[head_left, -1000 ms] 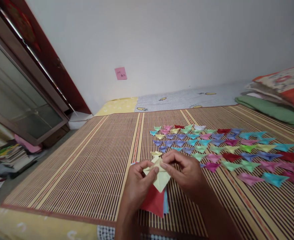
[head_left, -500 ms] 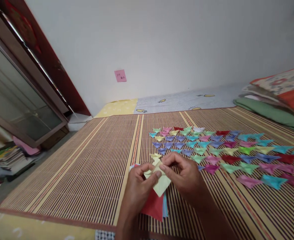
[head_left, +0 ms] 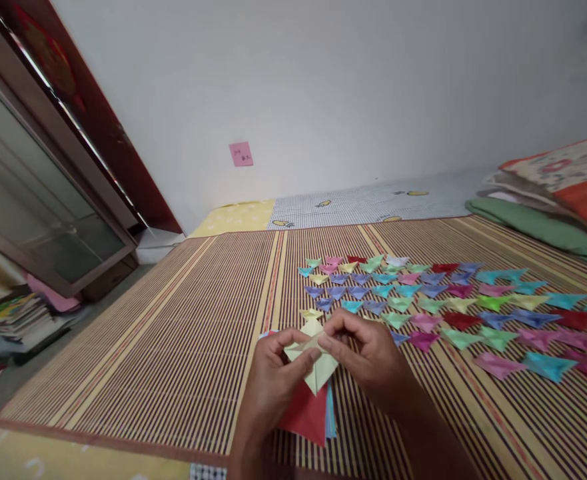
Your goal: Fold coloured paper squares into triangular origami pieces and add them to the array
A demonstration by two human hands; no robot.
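Between my two hands is a pale yellow sheet of origami paper (head_left: 318, 377), partly folded, with creases and flaps across its middle. My left hand (head_left: 273, 380) pinches its left side between thumb and fingers. From the right, my right hand (head_left: 366, 347) pinches the upper right edge with thumb and forefinger. Below lies a stack of coloured paper (head_left: 306, 413), red on top with blue edges showing at the right; my left hand hides part of it. Just beyond my fingers sits a small yellow folded paper piece (head_left: 312, 313).
Rows of folded paper pieces (head_left: 460, 320) in many colours spread over the right of the striped mat (head_left: 173, 333). Pillows and a green folded cloth (head_left: 538, 230) lie at the back right. A pink note (head_left: 241, 154) sticks to the wall. Books (head_left: 16, 317) are stacked at the far left.
The yellow paper has turned and opened slightly between my fingers, its lower part now showing a centre crease. Both hands keep their pinch in nearly the same place.
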